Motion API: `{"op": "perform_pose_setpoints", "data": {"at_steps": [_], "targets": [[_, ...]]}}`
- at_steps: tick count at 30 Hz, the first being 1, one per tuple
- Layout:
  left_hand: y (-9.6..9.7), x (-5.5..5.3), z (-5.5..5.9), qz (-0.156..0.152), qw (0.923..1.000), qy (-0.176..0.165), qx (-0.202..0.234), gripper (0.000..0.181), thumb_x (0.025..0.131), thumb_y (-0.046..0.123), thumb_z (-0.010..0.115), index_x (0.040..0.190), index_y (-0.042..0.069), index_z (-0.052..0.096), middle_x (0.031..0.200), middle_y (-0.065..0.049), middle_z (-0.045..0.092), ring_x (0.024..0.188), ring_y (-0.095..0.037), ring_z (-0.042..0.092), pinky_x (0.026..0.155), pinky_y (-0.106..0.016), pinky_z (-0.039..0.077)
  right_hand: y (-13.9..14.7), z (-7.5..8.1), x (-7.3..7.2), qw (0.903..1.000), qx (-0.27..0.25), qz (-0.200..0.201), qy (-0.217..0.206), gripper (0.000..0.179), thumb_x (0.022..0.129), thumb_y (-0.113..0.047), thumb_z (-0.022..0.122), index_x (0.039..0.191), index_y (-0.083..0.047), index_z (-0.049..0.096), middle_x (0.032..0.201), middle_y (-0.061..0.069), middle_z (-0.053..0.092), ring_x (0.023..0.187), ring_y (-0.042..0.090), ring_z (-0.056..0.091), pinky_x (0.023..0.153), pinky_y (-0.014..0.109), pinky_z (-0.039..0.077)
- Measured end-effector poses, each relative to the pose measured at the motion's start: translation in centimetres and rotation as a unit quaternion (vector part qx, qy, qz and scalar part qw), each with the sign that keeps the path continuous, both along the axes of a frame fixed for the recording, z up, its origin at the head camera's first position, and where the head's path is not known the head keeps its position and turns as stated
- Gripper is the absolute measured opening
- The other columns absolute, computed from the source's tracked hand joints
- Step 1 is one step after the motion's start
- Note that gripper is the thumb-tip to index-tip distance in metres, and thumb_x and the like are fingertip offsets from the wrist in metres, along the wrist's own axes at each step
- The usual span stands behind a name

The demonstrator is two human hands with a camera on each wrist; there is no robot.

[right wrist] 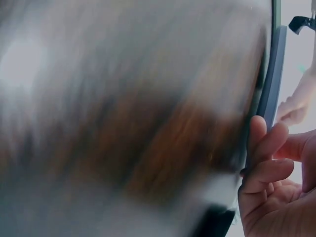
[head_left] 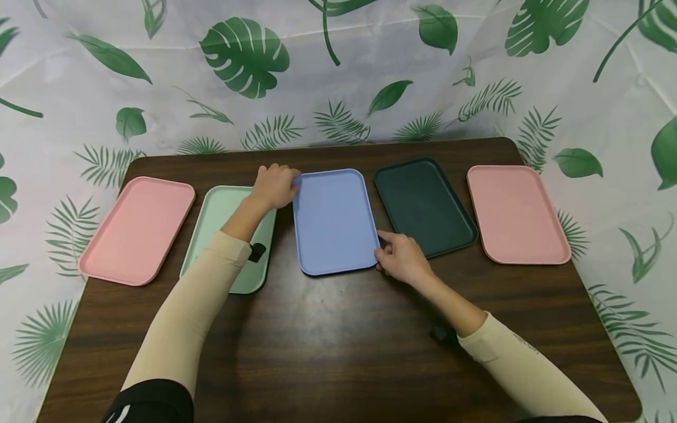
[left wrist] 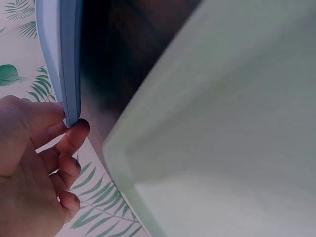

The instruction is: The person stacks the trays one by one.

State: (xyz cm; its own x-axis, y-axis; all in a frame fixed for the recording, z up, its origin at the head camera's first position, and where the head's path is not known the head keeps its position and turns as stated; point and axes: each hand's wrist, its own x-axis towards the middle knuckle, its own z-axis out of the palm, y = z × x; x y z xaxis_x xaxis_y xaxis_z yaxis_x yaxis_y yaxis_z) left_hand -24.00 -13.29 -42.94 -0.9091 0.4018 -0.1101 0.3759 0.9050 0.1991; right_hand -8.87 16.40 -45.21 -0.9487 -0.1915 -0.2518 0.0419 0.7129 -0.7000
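Observation:
A blue rectangular tray [head_left: 337,223] is at the middle of the row on the brown table. At its far left corner my left hand [head_left: 274,187] pinches the rim between thumb and fingers. In the left wrist view the blue tray [left wrist: 70,59] shows edge-on, with the left hand [left wrist: 34,163] gripping its corner. My right hand [head_left: 404,258] holds the near right corner, thumb on top. The right wrist view shows the right hand [right wrist: 276,173] with fingers under the tray edge [right wrist: 273,79]. The mint green tray [head_left: 227,205] lies beneath my left forearm.
A pink tray [head_left: 138,230] lies at the far left, another pink tray [head_left: 518,214] at the far right. The dark green tray [head_left: 425,208] sits just right of the blue one. Behind the wooden table [head_left: 328,352] hangs a leaf-patterned cloth [head_left: 349,70].

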Motion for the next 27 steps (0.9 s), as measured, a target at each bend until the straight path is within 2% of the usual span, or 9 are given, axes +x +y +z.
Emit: {"op": "perform_pose_setpoints", "data": {"at_steps": [7, 12, 21, 27], "targets": [[0.5, -1.0, 0.5, 0.005, 0.9999, -0.009, -0.003, 0.041, 0.096, 0.011, 0.051, 0.137, 0.007, 0.059, 0.130, -0.015, 0.061, 0.105, -0.036, 0.054, 0.082, -0.050, 0.034, -1.2, 0.0, 0.8, 0.9994, -0.026, -0.018, 0.011, 0.054, 0.093, -0.015, 0.057, 0.143, 0.001, 0.047, 0.061, -0.004, 0.067, 0.046, 0.016, 0.060, 0.043, 0.032, 0.040], [0.7, -1.4, 0.5, 0.008, 0.9998, -0.019, -0.008, 0.043, 0.096, 0.008, 0.048, 0.138, 0.008, 0.058, 0.133, -0.013, 0.060, 0.108, -0.036, 0.054, 0.084, -0.050, 0.035, -2.0, -0.2, 1.4, 0.9988, -0.042, -0.019, 0.015, 0.054, 0.095, -0.016, 0.058, 0.144, 0.003, 0.044, 0.062, -0.004, 0.067, 0.046, 0.017, 0.061, 0.047, 0.033, 0.043], [0.6, -1.8, -0.1, 0.010, 0.9995, -0.031, -0.008, 0.044, 0.096, 0.009, 0.048, 0.139, 0.007, 0.056, 0.137, -0.013, 0.057, 0.111, -0.036, 0.054, 0.085, -0.050, 0.034, -2.1, -0.4, 1.2, 0.9994, -0.033, -0.010, 0.007, 0.055, 0.095, -0.016, 0.057, 0.145, 0.004, 0.042, 0.063, -0.005, 0.068, 0.047, 0.016, 0.062, 0.048, 0.034, 0.044], [0.6, -2.0, 0.1, 0.010, 0.9992, -0.038, -0.009, 0.044, 0.096, 0.009, 0.048, 0.140, 0.008, 0.055, 0.137, -0.012, 0.057, 0.109, -0.035, 0.052, 0.085, -0.049, 0.033, -1.9, -0.5, 1.0, 0.9995, -0.031, -0.007, 0.002, 0.056, 0.095, -0.017, 0.057, 0.145, 0.003, 0.042, 0.063, -0.006, 0.068, 0.047, 0.015, 0.061, 0.049, 0.034, 0.045]]}}
